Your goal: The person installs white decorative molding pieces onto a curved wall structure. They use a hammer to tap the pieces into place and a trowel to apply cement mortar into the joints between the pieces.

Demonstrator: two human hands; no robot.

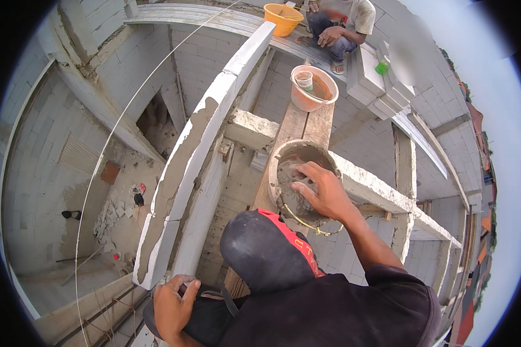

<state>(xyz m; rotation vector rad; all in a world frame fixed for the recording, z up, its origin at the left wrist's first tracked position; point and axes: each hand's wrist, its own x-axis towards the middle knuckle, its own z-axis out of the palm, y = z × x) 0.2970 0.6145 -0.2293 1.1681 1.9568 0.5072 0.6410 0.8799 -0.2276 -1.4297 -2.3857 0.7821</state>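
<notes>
My right hand (325,188) reaches over a mortar bucket (274,180), fingers bent and apart with nothing seen between them. Grey wet mortar (289,194) coats the inside of this bucket, and a yellow cord handle (307,226) hangs at its near side. Down at the lower left, my left hand (172,309) is curled next to the near end of a pale block wall (167,251). Its thumb and forefinger close around something dark, too small to make out. Along the wall's top runs a strip of grey mortar (185,153).
Wooden planks (295,124) carry the bucket and an orange pail (315,104) with a cup inside. Beyond, a person (341,29) sits near a yellow tub (282,20) and stacked blocks (364,75). Concrete beams (376,191) cross above a drop; rubble (110,217) lies below left.
</notes>
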